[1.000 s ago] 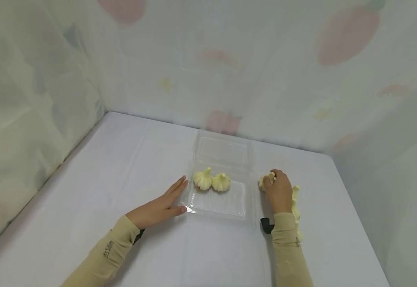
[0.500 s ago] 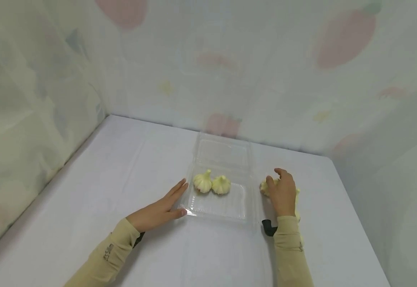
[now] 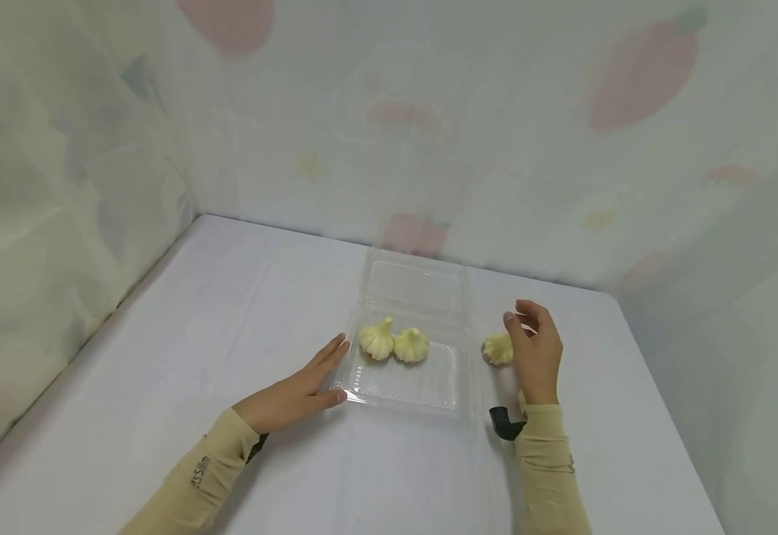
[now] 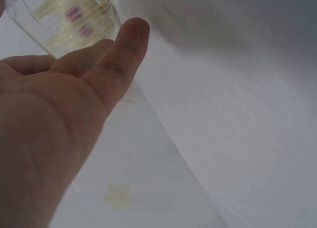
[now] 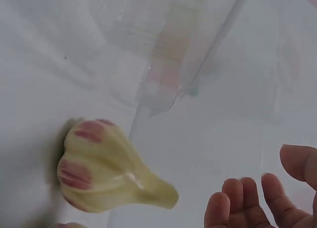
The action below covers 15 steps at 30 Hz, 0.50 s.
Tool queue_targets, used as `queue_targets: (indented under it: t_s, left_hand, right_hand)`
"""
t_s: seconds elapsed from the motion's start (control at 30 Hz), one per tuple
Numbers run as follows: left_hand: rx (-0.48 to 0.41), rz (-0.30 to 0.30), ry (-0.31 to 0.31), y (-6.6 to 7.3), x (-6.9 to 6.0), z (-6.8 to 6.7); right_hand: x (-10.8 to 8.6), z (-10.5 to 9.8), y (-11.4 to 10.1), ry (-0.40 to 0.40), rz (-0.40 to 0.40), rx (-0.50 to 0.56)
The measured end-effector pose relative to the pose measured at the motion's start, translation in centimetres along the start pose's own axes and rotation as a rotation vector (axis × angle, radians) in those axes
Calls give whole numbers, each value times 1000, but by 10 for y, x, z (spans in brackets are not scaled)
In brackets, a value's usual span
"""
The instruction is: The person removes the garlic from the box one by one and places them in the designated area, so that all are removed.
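Note:
Two pale yellow garlic bulbs [image 3: 377, 339] [image 3: 412, 345] stand side by side in the clear plastic container [image 3: 405, 405], whose lid lies folded back. My left hand [image 3: 295, 394] rests with straight fingers against the container's left edge; the left wrist view shows this hand [image 4: 74, 99] beside the clear wall. To the right of the container, another garlic bulb [image 3: 498, 349] lies on the table. My right hand [image 3: 539, 357] is raised just right of it, fingers loosely bent, holding nothing. In the right wrist view the bulb [image 5: 106, 171], with purple patches, lies apart from the fingertips [image 5: 225, 203].
A black wrist piece [image 3: 505, 424] shows beside the right sleeve. Part of another pale object [image 3: 522, 401] peeks out by that wrist. The white table [image 3: 261, 297] meets patterned curtains at the back and left. Another bulb's edge [image 5: 71, 225] shows low in the right wrist view.
My right hand has let go of the garlic bulb and moved right, away from it. That bulb now lies lower than when gripped. My left hand has stayed by the container.

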<state>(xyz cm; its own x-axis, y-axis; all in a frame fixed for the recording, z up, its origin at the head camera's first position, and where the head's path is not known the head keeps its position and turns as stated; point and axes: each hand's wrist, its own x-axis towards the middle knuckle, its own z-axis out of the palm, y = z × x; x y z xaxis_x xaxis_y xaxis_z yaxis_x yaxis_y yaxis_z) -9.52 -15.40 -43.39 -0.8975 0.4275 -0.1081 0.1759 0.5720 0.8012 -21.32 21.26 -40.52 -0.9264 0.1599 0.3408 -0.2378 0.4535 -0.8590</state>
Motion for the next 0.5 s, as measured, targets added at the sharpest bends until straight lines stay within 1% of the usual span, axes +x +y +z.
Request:
queue_targets:
  t_s: [0.17,0.4,0.5]
  left_hand:
    - [-9,1,-4,0,-1,0]
    - [-9,1,-3,0,0,0]
    - [-3,5,-1,-1,0,0]
  right_hand:
    - [-1,1,-7,-42,36,81]
    - [0,5,-10,-93,79,223]
    - [0,7,-12,-110,97,243]
